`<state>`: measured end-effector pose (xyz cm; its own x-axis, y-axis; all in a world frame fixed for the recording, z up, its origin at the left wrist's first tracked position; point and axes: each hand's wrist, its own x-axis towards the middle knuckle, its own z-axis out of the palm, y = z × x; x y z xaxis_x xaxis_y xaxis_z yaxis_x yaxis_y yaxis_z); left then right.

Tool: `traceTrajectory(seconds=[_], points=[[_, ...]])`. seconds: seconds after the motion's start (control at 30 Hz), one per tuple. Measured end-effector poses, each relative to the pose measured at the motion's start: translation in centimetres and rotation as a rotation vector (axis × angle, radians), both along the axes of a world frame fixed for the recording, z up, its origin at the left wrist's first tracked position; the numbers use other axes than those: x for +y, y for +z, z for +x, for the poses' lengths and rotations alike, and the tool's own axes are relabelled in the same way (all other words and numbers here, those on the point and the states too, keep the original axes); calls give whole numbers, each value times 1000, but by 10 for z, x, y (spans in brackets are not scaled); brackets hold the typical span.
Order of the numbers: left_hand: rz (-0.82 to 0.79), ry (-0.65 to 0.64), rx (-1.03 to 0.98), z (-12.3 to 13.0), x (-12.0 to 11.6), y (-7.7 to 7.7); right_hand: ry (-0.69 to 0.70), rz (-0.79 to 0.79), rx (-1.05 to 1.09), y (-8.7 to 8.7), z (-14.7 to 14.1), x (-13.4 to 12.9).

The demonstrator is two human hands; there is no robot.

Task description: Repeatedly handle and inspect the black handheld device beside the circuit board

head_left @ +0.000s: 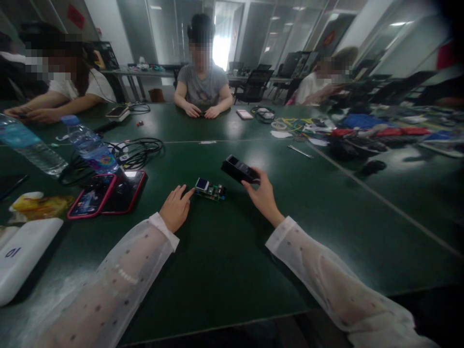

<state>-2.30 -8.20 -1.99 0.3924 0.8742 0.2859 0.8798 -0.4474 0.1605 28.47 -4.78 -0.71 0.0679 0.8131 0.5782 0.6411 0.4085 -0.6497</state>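
Note:
On the green table (217,270) lies a small circuit board (211,190) with a little screen at its left end. My left hand (176,208) rests beside it, fingers stretched out, with the index fingertip at the board's left edge. My right hand (261,194) grips the near right end of a black rectangular case (239,169) between thumb and fingers. The case is tilted and sits up and to the right of the board, apart from it. Its underside is hidden from me.
At left are two phones (125,193) with red edges, water bottles (89,145), black cables (145,147) and a white box (27,256). A wrench (300,152) lies right of centre. Cables and bags (369,125) crowd the far right. Several people sit around the table.

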Motion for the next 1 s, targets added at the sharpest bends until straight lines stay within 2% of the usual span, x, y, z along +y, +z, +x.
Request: traceTrajectory(seconds=[0.1,0.27,0.6,0.8,1.0], points=[[-2,-1,-4,0,1,-2,109,45,44,9,-25,-16],[11,-10,-14,-1,0,-1,286,13,-69,16,-52,-35],[19,23,-102,2,0,-4,387,-167,-167,3,-47,-24],[32,-15,-193,2,-1,-2,413,-149,-229,5,-47,-27],[-151,20,-269,0,-3,2,488,-44,-275,12,-49,-32]])
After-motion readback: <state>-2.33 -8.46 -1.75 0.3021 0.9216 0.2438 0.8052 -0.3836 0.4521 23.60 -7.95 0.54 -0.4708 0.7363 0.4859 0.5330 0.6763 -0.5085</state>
